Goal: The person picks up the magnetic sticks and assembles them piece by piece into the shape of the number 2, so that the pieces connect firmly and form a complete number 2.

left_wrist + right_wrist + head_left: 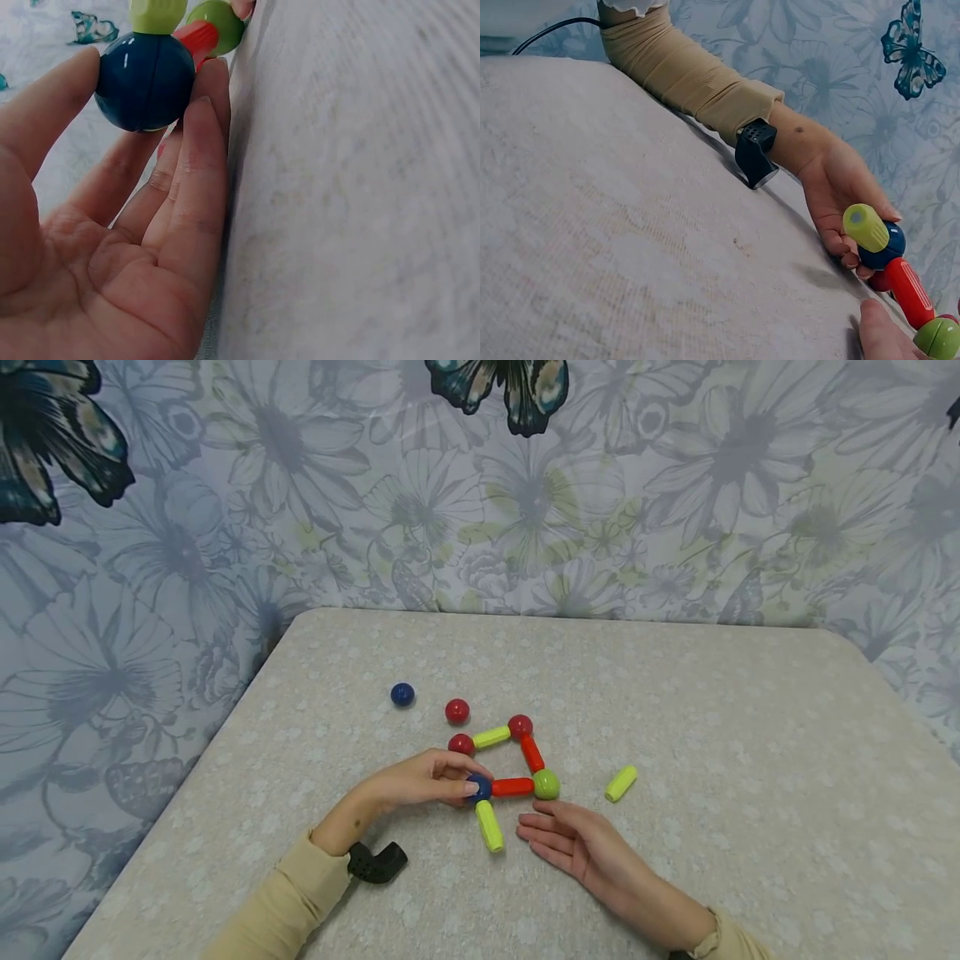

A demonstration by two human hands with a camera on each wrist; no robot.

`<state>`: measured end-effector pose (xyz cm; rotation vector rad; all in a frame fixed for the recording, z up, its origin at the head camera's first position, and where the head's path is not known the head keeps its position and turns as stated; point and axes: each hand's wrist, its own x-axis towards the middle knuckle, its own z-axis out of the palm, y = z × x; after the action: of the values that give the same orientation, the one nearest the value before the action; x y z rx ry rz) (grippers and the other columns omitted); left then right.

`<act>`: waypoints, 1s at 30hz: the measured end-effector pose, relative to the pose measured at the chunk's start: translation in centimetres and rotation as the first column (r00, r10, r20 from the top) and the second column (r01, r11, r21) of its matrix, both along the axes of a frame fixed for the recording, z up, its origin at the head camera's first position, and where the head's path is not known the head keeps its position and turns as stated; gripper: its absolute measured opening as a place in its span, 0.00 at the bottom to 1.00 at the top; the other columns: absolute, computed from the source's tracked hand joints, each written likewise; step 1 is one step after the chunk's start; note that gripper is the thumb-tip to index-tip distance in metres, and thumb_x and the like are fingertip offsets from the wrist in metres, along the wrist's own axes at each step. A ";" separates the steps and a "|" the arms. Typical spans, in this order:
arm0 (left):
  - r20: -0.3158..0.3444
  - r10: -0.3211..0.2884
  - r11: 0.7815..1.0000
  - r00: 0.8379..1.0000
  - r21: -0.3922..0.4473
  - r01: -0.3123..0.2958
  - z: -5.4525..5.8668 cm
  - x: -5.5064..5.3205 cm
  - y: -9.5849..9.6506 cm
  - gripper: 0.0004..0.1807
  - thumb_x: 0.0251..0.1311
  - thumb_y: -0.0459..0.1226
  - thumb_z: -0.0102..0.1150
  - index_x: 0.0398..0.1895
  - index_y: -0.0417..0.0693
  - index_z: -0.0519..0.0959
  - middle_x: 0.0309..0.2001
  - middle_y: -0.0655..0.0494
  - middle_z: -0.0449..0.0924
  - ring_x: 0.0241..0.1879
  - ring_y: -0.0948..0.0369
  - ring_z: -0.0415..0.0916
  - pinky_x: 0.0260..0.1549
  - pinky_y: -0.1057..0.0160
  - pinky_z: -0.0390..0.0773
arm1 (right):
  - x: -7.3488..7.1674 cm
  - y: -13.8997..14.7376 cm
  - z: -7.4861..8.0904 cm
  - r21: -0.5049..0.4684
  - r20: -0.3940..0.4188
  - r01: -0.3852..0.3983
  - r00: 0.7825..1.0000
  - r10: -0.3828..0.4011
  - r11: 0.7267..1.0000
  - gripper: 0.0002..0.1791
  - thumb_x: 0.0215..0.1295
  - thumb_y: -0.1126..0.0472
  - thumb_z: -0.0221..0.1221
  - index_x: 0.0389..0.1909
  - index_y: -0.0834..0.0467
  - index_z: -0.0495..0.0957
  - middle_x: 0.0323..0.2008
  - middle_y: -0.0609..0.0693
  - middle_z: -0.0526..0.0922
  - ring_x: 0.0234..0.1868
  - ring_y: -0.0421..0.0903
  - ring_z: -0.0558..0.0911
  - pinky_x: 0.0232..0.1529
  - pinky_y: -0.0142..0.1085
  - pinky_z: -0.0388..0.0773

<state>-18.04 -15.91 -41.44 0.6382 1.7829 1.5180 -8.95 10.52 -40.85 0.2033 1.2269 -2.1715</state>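
Note:
My left hand (423,783) pinches a dark blue ball (144,84) between thumb and fingers. From that ball a yellow-green rod (490,827) sticks out toward me, and a red rod (513,787) runs right to a green ball (547,784). Another red rod (532,753) joins the green ball to a red ball (521,727). A yellow-green rod (491,737) links that one to a second red ball (461,744), just beyond my left fingers. My right hand (585,850) holds nothing, its fingers loosely extended close to the green ball.
A loose blue ball (402,695) and a loose red ball (457,711) lie behind the joined pieces. To the right lies a single yellow-green rod (621,783). A black wrist camera (378,862) juts from the left sleeve. The patterned wall stands behind the cloth-covered table (750,735).

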 end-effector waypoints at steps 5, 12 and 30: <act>0.031 0.017 1.000 0.999 0.017 -0.018 -0.1 0.0 0.1 0.19 0.66 0.36 0.54 0.54 0.31 0.73 0.44 0.45 0.79 0.42 0.54 0.77 0.43 0.56 0.76 | -0.1 0.3 -0.1 -0.014 0.002 0.079 0.997 -0.079 0.997 0.28 0.75 0.57 0.41 0.66 0.72 0.50 0.59 0.66 0.68 0.57 0.54 0.73 0.56 0.42 0.66; 0.054 0.033 0.999 0.998 0.019 -0.034 -0.4 -0.2 -0.1 0.19 0.65 0.36 0.55 0.54 0.31 0.73 0.44 0.46 0.79 0.43 0.55 0.77 0.44 0.57 0.75 | -1.6 0.8 -0.4 0.024 -0.052 0.041 0.998 -0.039 0.999 0.32 0.74 0.57 0.43 0.70 0.65 0.43 0.48 0.63 0.77 0.49 0.53 0.78 0.52 0.44 0.70; 0.098 -0.029 0.999 0.995 0.043 0.025 -0.4 -0.3 -0.3 0.21 0.63 0.36 0.58 0.55 0.30 0.73 0.45 0.47 0.79 0.43 0.58 0.75 0.43 0.63 0.74 | -3.2 1.3 -0.6 0.096 -0.141 -0.074 0.986 0.088 0.993 0.25 0.73 0.52 0.47 0.57 0.68 0.55 0.53 0.65 0.72 0.52 0.56 0.76 0.52 0.45 0.70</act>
<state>-18.38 -16.17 -41.79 0.5947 1.6662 1.5448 -12.14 11.85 -41.48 0.0321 1.3923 -2.0926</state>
